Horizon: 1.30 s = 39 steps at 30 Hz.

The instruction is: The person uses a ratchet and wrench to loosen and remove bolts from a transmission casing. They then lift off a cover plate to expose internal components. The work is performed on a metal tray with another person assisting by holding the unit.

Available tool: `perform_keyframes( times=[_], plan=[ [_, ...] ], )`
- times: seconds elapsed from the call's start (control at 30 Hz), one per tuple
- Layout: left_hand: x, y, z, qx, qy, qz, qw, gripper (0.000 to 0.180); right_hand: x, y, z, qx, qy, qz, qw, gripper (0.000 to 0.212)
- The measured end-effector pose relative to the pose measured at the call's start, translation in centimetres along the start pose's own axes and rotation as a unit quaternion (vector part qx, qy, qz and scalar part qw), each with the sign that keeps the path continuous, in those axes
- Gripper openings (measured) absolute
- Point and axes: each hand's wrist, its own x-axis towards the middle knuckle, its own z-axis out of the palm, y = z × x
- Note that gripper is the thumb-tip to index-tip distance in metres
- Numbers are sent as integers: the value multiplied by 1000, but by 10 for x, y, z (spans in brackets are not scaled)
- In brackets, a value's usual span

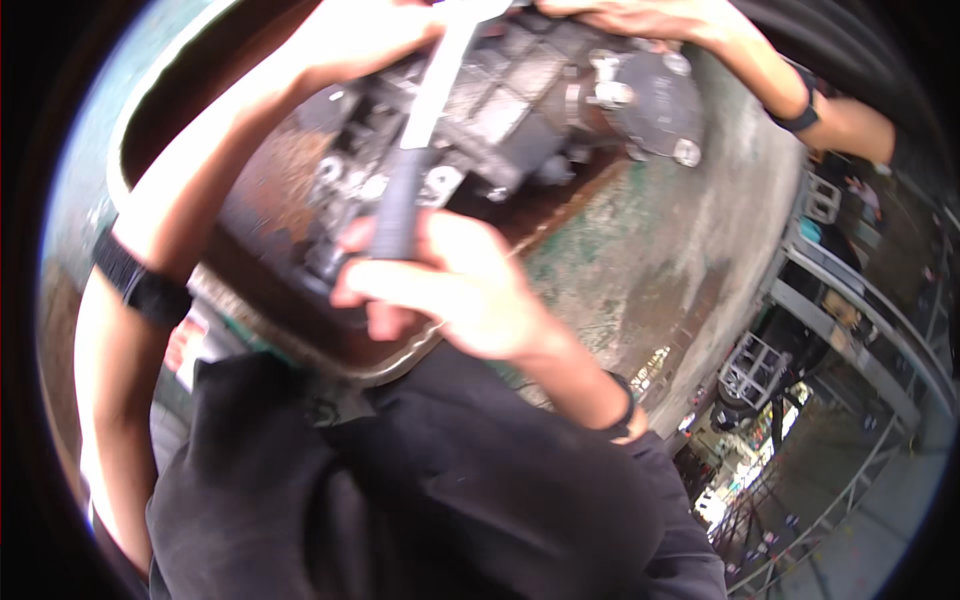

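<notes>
My right hand (460, 285) is wrapped round the dark grip of a long-handled wrench (432, 100) with a silver shaft. The wrench slants up toward the top edge, over a grey, ribbed metal machine casing (510, 110) with bolt holes and a dark round-edged cover at its right end. From the left side, my left arm reaches across, and my left hand (385, 28) is beside the wrench head; its fingers are blurred and partly cut off. Another person's hand (640, 15) comes in from the upper right and lies near the casing's far side.
The casing sits in a rusty metal tray with a raised pale rim (395, 370). Worn concrete floor (640, 250) with green stains lies to the right. Farther right stand metal frames (755, 370) and railings. My dark clothing fills the lower middle.
</notes>
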Motion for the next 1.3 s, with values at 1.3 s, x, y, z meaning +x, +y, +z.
perform_keyframes(
  times=[1.3],
  plan=[
    [-10, 18, 21, 177, 35, -97, 979, 30, -26, -25, -82, -447, 255, -272, 813, 22]
  ],
)
